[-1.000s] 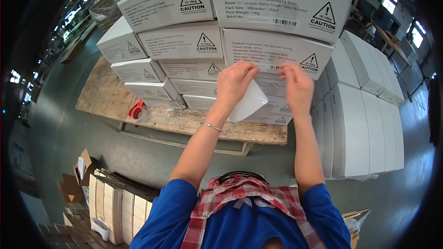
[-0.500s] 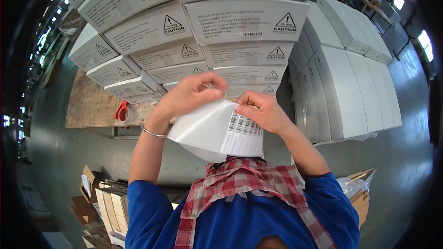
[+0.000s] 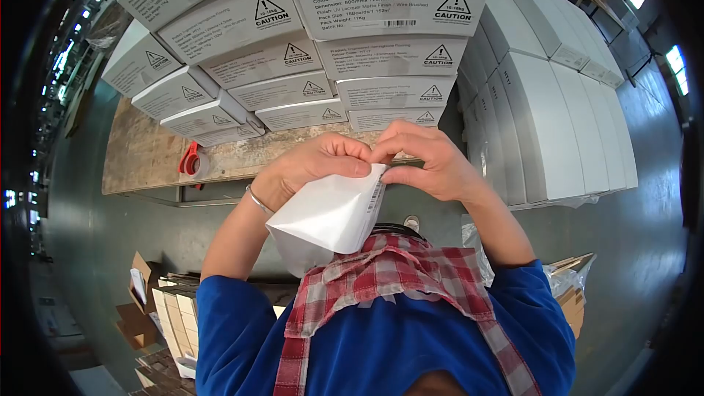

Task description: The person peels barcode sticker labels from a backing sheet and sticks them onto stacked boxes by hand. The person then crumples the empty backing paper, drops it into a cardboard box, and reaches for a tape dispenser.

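Observation:
A white sheet of barcode labels (image 3: 326,209), bent over on itself, hangs in front of my chest. My left hand (image 3: 319,163) is closed on its upper edge, thumb on top. Close against those fingertips, my right hand (image 3: 425,161) pinches at the sheet's top right corner; whether a single label is between its fingers is too small to tell. Part of the barcode print shows along the sheet's right side. Beyond my hands, printed white flooring boxes (image 3: 392,4) stand stacked on a wooden table.
A red tape dispenser (image 3: 192,163) sits on the wooden table (image 3: 139,150) at the left. More white boxes (image 3: 561,132) are stacked at the right. Boards (image 3: 176,315) and an open cardboard box (image 3: 139,293) lie at the lower left.
The sheet and both hands have come down from in front of the boxes toward my chest. My left hand has closed on the sheet's edge, and the barcode side has turned mostly out of sight.

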`<state>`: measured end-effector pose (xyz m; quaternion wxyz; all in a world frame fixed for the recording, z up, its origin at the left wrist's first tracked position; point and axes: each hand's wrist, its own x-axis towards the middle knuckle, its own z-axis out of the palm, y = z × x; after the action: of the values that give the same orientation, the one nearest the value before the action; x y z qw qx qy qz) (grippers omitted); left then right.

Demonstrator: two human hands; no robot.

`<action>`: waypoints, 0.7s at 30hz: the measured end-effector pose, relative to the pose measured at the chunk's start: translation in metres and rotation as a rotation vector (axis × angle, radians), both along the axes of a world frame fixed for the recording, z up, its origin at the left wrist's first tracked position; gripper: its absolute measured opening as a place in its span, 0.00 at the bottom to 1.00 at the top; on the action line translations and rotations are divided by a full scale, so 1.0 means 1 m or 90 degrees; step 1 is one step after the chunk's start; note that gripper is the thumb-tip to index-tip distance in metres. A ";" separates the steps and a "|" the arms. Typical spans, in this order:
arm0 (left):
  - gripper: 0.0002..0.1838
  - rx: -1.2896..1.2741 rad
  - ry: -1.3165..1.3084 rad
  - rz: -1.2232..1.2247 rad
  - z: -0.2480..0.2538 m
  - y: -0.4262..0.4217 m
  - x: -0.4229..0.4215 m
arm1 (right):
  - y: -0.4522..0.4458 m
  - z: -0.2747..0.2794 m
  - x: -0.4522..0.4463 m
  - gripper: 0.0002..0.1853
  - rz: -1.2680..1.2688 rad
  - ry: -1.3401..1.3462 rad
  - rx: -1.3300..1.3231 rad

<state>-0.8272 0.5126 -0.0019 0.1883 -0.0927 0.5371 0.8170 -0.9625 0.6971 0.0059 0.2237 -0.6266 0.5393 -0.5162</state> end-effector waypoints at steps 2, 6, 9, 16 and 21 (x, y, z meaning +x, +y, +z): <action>0.07 0.041 -0.010 -0.003 -0.007 0.003 0.002 | 0.003 -0.003 0.001 0.11 0.000 0.011 -0.009; 0.07 0.135 -0.015 0.041 -0.030 0.004 0.007 | 0.010 -0.014 -0.005 0.09 -0.009 0.042 -0.038; 0.08 0.102 0.059 0.140 -0.044 -0.001 0.010 | 0.015 -0.023 -0.016 0.08 -0.026 0.065 -0.063; 0.07 -0.387 0.242 0.351 -0.057 -0.003 0.000 | 0.012 -0.021 -0.037 0.02 -0.393 -0.075 -0.002; 0.04 -0.391 0.288 0.466 -0.052 0.018 -0.018 | 0.002 -0.028 -0.044 0.03 -0.426 -0.060 -0.016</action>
<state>-0.8447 0.5301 -0.0534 -0.2659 -0.1468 0.7116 0.6336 -1.0063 0.6989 -0.0220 0.0588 -0.3930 0.6975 -0.5963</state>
